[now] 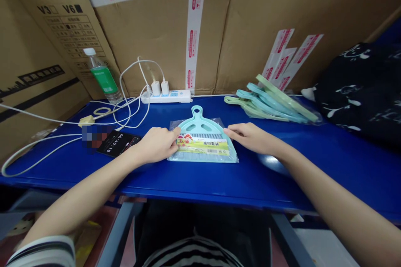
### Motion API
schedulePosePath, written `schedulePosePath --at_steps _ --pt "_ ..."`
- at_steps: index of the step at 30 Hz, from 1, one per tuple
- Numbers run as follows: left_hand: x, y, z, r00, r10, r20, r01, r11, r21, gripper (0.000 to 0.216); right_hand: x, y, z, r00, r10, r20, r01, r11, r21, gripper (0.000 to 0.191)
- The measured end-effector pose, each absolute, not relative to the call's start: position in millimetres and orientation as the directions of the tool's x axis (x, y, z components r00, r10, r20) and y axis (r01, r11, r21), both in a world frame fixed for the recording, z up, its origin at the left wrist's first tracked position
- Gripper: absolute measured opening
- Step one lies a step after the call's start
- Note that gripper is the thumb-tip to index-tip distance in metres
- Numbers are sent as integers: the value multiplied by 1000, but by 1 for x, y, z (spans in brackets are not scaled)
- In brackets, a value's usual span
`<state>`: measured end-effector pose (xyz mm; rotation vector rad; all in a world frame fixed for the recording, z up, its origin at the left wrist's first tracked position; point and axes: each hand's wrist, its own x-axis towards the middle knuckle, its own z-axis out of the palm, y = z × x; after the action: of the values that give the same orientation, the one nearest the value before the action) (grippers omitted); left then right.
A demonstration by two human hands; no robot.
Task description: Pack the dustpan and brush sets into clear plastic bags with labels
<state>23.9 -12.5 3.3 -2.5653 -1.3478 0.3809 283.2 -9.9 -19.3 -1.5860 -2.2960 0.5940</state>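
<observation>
A light blue dustpan and brush set (190, 156) lies flat on the blue table in front of me, inside a clear plastic bag with a yellow-green label card. Its round-holed handle points away from me. My left hand (159, 144) grips the left edge, thumb and fingers closed on the bag and pan. At the upper right edge, my right hand (246, 135) pinches the set between thumb and fingers. The brush bristles show partly above and below the label card.
Several green and blue bagged dustpan sets (272, 102) lie piled at back right, beside a dark patterned cloth item (360, 91). A power strip (175, 96), white cables, a water bottle (105, 77) and a phone (117, 143) showing a timer are at left. Cardboard (156, 29) walls the back.
</observation>
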Motion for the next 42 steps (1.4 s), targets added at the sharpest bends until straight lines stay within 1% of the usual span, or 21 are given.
schedulePosePath --at_steps 6,11,18,23,30,33,37,42 --pt "23 -12 2 563 817 -127 768 -574 -284 22 286 -5 -25 -398 917 21 783 352 -513 59" --pt "23 -13 2 599 791 -124 754 -610 -243 21 287 -7 -23 -407 913 9 796 359 -487 58" --pt "21 -14 -1 645 757 -110 729 -652 -209 21 286 -9 -23 -397 917 32 806 365 -465 48" --pt "23 -16 -1 710 692 -128 666 -719 -197 28 287 -9 -23 -321 944 83 817 319 -480 36" --pt "23 -18 6 740 648 -180 616 -760 -205 25 289 -7 -20 -255 967 6 809 217 -547 25" --pt "21 -18 5 748 640 -173 612 -767 -192 26 290 -5 -20 -252 968 15 803 218 -554 28" --pt "18 -14 0 775 618 -134 593 -784 -185 28 291 -4 -22 -273 961 42 798 250 -548 41" --pt "18 -9 -6 802 590 -92 559 -796 -230 25 293 -4 -23 -316 948 49 778 288 -558 53"
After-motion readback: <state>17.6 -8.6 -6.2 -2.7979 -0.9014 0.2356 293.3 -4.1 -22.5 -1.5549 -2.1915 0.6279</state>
